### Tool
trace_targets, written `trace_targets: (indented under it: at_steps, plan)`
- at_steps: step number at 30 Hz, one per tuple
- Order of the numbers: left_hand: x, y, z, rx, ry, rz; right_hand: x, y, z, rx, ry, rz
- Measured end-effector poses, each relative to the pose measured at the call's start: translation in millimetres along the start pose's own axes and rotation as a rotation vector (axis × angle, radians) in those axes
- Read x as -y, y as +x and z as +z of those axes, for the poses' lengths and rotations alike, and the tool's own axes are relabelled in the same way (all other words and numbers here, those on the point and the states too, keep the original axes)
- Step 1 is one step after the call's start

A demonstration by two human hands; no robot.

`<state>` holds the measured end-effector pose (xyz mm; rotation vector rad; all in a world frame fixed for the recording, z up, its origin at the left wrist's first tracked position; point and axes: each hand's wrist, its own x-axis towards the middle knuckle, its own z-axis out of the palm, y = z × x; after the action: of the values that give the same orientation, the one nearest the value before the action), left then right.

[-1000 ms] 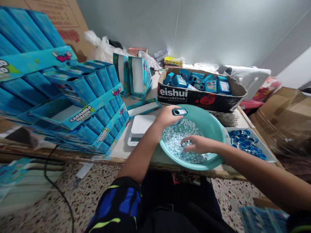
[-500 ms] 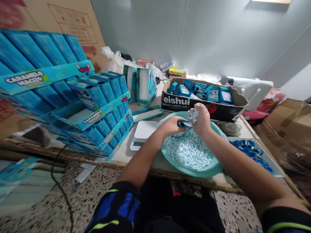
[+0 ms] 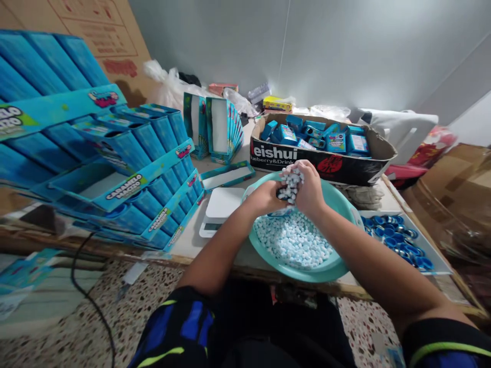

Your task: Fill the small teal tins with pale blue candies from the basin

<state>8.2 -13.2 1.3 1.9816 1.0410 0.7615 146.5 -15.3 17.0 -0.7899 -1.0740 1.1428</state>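
Over a turquoise basin (image 3: 347,258) of small white and pale-blue candies (image 3: 297,243), my two hands meet. My left hand (image 3: 265,198) is wrapped round a small blue candy box (image 3: 282,212), mostly covered by the fingers and candies. Cupped against the box's top, my right hand (image 3: 310,188) holds a handful of candies (image 3: 292,181), heaped at the opening. To the left of the basin lies a white kitchen scale (image 3: 225,205).
Stacked display trays of blue boxes (image 3: 146,158) rise at the left. Behind the basin stands a black carton (image 3: 322,168) of blue boxes. A white tray of blue caps (image 3: 399,240) lies right. Empty display trays (image 3: 218,130) stand at the back.
My right hand has moved left and down with its candies, from beside the blue box onto its top. The view has shifted slightly.
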Motion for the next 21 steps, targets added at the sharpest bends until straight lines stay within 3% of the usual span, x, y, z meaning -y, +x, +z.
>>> trace_targets:
  at_steps: [6,9,21]
  plan:
    - [-1,1,1.0,-0.049,0.059,0.037,5,0,-2,0.093,-0.076,-0.021]
    - [-3,1,-2.2,-0.038,0.118,0.017,0,2,-2,0.077,-0.065,-0.008]
    - [-2,5,-5.1,-0.001,0.028,0.000,-7,12,-7,0.124,-0.062,0.029]
